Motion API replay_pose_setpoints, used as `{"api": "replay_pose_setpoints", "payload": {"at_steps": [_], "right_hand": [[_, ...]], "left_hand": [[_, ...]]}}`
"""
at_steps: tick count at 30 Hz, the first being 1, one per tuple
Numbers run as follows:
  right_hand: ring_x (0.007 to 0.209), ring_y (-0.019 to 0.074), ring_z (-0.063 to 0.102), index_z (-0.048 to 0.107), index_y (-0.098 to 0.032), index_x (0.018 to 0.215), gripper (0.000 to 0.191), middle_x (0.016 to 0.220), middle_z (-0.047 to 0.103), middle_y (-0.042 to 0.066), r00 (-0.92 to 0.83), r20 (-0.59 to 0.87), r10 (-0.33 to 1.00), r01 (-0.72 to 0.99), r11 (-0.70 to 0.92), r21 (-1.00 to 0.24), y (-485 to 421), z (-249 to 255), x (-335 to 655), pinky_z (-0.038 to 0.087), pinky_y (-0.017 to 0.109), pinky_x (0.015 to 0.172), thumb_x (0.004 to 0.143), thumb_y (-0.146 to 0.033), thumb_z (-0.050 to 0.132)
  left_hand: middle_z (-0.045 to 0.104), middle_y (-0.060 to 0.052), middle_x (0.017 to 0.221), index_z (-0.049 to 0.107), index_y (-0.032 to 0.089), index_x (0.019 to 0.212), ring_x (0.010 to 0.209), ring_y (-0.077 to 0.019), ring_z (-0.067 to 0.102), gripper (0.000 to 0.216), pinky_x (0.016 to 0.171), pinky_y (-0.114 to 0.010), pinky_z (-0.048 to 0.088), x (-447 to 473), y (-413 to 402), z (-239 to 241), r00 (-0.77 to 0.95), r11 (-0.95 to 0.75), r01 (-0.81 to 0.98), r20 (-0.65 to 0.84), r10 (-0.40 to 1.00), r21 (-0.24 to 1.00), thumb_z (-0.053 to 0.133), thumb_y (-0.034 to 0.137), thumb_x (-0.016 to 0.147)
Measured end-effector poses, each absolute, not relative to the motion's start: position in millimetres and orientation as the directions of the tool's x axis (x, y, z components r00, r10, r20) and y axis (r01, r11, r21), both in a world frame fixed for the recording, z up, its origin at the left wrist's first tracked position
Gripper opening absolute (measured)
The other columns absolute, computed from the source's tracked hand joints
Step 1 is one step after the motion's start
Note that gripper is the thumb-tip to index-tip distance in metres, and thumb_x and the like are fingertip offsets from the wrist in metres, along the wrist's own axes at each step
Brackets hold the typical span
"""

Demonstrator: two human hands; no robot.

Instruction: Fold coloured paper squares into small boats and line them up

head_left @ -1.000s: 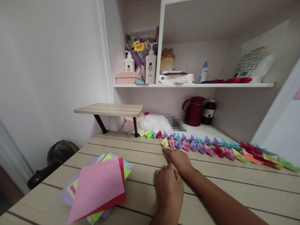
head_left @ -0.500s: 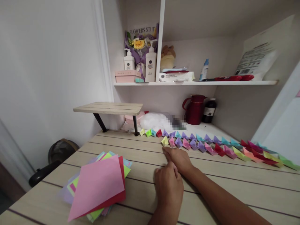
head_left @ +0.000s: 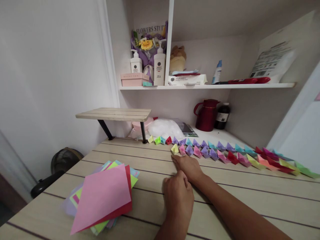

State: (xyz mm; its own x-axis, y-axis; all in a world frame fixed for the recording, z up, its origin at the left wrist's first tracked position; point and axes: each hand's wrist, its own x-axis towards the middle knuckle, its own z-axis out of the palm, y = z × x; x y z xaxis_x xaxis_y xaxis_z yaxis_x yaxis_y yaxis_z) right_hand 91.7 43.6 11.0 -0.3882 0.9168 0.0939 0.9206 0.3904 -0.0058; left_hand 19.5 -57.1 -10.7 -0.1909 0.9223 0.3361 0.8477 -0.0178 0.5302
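Note:
My right hand lies on the wooden table with its index finger stretched out. That fingertip is just in front of a yellow folded paper boat, at the left end of the front row; I cannot tell if they touch. My left hand rests closed in a loose fist nearer to me, beside the right hand, with nothing seen in it. Further right in the same row stand a pink paper boat, a purple one and several others. Behind runs a second row with a red boat.
A fanned stack of coloured paper squares, pink sheet on top, lies at left. A small raised wooden shelf stands at the back left. Behind the boats are a white plastic bag, a dark red jug and a dark bottle.
The view has shifted slightly, so everything sits a little higher and further left. Both hands keep their places beside the boats.

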Motion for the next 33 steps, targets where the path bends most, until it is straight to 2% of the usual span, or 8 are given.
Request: {"api": "replay_pose_setpoints", "payload": {"at_steps": [7, 12, 14, 16, 18, 22, 29, 33], "right_hand": [[0.094, 0.026, 0.064, 0.057, -0.03, 0.125, 0.037, 0.101, 0.07, 0.011, -0.396, 0.108, 0.912, 0.91, 0.405, -0.088, 48.4, 5.9, 93.8, 0.043, 0.034, 0.073, 0.097, -0.035, 0.034], [0.103, 0.0206, 0.061, 0.057, -0.03, 0.127, 0.038, 0.113, 0.067, 0.006, -0.468, 0.115, 0.876, 0.853, 0.482, -0.199, 37.6, 2.5, 108.9, 0.044, 0.028, 0.08, 0.094, -0.029, 0.039], [0.102, 0.0187, 0.061, 0.056, -0.03, 0.129, 0.039, 0.11, 0.067, 0.005, -0.513, 0.117, 0.85, 0.817, 0.526, -0.236, 22.0, -3.5, 122.4, 0.044, 0.028, 0.084, 0.093, -0.025, 0.041], [0.104, 0.0217, 0.058, 0.057, -0.032, 0.127, 0.038, 0.11, 0.066, 0.006, -0.56, 0.177, 0.809, 0.764, 0.587, -0.267, -0.5, -12.7, 139.6, 0.043, 0.034, 0.089, 0.093, -0.031, 0.041], [0.115, 0.0249, 0.053, 0.053, -0.035, 0.131, 0.04, 0.126, 0.059, 0.006, -0.609, 0.229, 0.759, 0.714, 0.651, -0.258, -26.8, -23.5, 157.4, 0.042, 0.039, 0.095, 0.093, -0.037, 0.04], [0.134, 0.0264, 0.036, 0.038, -0.048, 0.138, 0.045, 0.147, 0.042, -0.004, -0.662, 0.285, 0.693, 0.674, 0.717, -0.179, -70.5, -39.7, 182.1, 0.033, 0.046, 0.106, 0.094, -0.049, 0.039], [0.133, 0.0253, 0.04, 0.04, -0.049, 0.136, 0.044, 0.145, 0.044, -0.006, -0.656, 0.326, 0.681, 0.669, 0.724, -0.166, -79.7, -42.9, 186.8, 0.036, 0.045, 0.104, 0.092, -0.055, 0.038], [0.132, 0.0268, 0.041, 0.047, -0.048, 0.132, 0.043, 0.143, 0.047, -0.006, -0.654, 0.356, 0.667, 0.649, 0.737, -0.19, -73.5, -50.0, 186.0, 0.037, 0.046, 0.103, 0.091, -0.057, 0.04]], "left_hand": [[0.07, -0.002, 0.073, 0.063, 0.024, 0.079, 0.071, -0.0192, 0.062, 0.019, 0.065, -0.03, 0.029, 17.9, -57.0, -7.4, -0.169, -0.043, 0.825, 0.318, 0.933, 0.563, 0.048, 0.012, 0.081], [0.069, -0.001, 0.071, 0.062, 0.023, 0.076, 0.071, -0.0179, 0.062, 0.017, 0.065, -0.029, 0.032, 15.9, -56.5, -7.3, -0.18, -0.047, 0.788, 0.303, 0.936, 0.614, 0.049, 0.012, 0.079], [0.068, 0.0, 0.07, 0.061, 0.023, 0.074, 0.069, -0.0167, 0.061, 0.016, 0.063, -0.027, 0.034, 14.1, -53.2, -11.1, -0.194, -0.065, 0.715, 0.287, 0.938, 0.696, 0.049, 0.012, 0.077], [0.067, 0.001, 0.072, 0.06, 0.023, 0.076, 0.07, -0.0153, 0.061, 0.016, 0.062, -0.025, 0.037, 11.5, -48.4, -15.6, -0.269, -0.085, 0.534, 0.263, 0.927, 0.841, 0.047, 0.013, 0.079], [0.065, 0.002, 0.068, 0.058, 0.022, 0.078, 0.064, -0.0134, 0.061, 0.017, 0.059, -0.022, 0.039, 8.2, -43.7, -19.2, -0.327, -0.066, 0.384, 0.202, 0.923, 0.921, 0.045, 0.012, 0.08], [0.06, 0.003, 0.061, 0.058, 0.02, 0.083, 0.055, -0.0112, 0.059, 0.019, 0.052, -0.019, 0.041, 3.7, -42.2, -21.1, -0.375, -0.06, 0.337, 0.192, 0.907, 0.94, 0.04, 0.012, 0.082], [0.059, 0.003, 0.058, 0.062, 0.02, 0.087, 0.057, -0.0111, 0.059, 0.017, 0.053, -0.019, 0.043, 5.5, -70.1, -5.0, -0.385, -0.148, 0.344, 0.283, 0.879, 0.927, 0.045, 0.022, 0.086], [0.065, 0.0, 0.07, 0.062, 0.019, 0.097, 0.065, -0.0126, 0.061, 0.023, 0.058, -0.02, 0.046, -24.2, -98.6, 23.0, -0.421, -0.184, 0.396, 0.355, 0.835, 0.9, 0.042, 0.025, 0.089]]}}
